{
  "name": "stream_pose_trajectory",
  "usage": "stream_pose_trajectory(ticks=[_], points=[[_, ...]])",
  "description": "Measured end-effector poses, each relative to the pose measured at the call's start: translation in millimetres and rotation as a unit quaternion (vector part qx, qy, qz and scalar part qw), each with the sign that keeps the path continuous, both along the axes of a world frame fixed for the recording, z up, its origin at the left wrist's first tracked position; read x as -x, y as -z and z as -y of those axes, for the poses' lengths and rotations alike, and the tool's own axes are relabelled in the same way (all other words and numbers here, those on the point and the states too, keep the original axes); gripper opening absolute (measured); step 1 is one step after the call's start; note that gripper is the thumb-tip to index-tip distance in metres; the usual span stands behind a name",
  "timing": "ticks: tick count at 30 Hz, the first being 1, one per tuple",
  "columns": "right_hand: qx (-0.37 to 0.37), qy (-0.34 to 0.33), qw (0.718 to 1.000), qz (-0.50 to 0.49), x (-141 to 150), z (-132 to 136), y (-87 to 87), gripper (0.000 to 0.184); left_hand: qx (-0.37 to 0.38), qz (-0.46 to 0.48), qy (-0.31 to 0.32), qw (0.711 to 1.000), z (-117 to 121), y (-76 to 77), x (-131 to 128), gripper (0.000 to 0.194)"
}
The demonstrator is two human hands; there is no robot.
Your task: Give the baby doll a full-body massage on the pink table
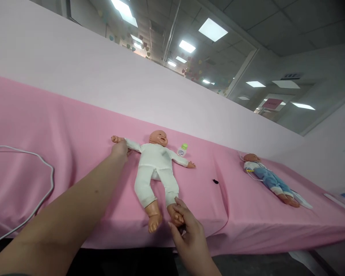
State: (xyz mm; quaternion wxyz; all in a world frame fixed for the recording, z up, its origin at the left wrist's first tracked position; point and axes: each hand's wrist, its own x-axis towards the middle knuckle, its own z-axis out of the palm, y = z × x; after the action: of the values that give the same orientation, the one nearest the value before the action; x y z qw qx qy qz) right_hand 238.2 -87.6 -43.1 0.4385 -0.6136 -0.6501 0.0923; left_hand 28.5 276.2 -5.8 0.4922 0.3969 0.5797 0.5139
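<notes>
The left hand (pixel 120 148) is closing around the baby doll (pixel 158 156) at its sleeved wrist, and the right hand (pixel 188 222) is holding its foot between thumb and fingers, apparently steadying the limbs. The doll is lying face-up on a pink sheet (pixel 198 191). A green-capped bottle (pixel 182 150) is sitting beside its arm, possibly obstructing it; a blue-trousered doll (pixel 267 176) is lying well apart.

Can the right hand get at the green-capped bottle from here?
Probably yes: the right hand, now at the doll's foot, would have to reach past the doll's outstretched arm, but the green cap looks unobstructed.
</notes>
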Motion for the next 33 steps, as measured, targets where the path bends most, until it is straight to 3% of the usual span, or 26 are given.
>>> stream_pose_trajectory(ticks=[4, 8, 11, 14, 16, 18, 21, 24, 30, 33], points=[[0.006, 0.002, 1.000, 0.001, 1, 1, 3.2, 0.046, 0.027, 0.035, -0.024, 0.999, 16, -4.4, -2, 0.051], [-0.002, 0.004, 1.000, 0.007, 2, -16, -18.3, 0.044, -0.123, -0.105, -0.016, 0.987, 43, -9.8, -13, 0.036], [-0.019, 0.007, 1.000, 0.013, 0, -43, -37.8, 0.041, -0.233, -0.262, 0.037, 0.936, 59, -12.5, -25, 0.028], [-0.045, 0.019, 0.999, 0.012, 1, -78, -46.2, 0.039, -0.296, -0.378, 0.114, 0.870, 67, -12.0, -33, 0.025], [-0.059, 0.033, 0.998, 0.006, 5, -101, -44.5, 0.040, -0.308, -0.408, 0.134, 0.849, 68, -10.3, -35, 0.029], [-0.072, 0.042, 0.997, -0.001, 10, -122, -39.7, 0.041, -0.304, -0.417, 0.138, 0.845, 68, -8.5, -34, 0.032], [-0.083, 0.046, 0.995, -0.004, 17, -141, -34.1, 0.040, -0.295, -0.413, 0.153, 0.848, 65, -7.2, -30, 0.031], [-0.091, 0.047, 0.995, 0.000, 19, -138, -34.0, 0.040, -0.267, -0.382, 0.147, 0.873, 60, -8.3, -25, 0.030], [-0.112, 0.079, 0.991, 0.015, 17, -77, -28.4, 0.051, -0.138, -0.216, 0.031, 0.966, 42, -14.6, -2, 0.033], [-0.127, 0.064, 0.988, 0.054, 18, -42, -12.6, 0.051, -0.105, -0.127, 0.000, 0.986, 35, -15.3, 9, 0.023]])
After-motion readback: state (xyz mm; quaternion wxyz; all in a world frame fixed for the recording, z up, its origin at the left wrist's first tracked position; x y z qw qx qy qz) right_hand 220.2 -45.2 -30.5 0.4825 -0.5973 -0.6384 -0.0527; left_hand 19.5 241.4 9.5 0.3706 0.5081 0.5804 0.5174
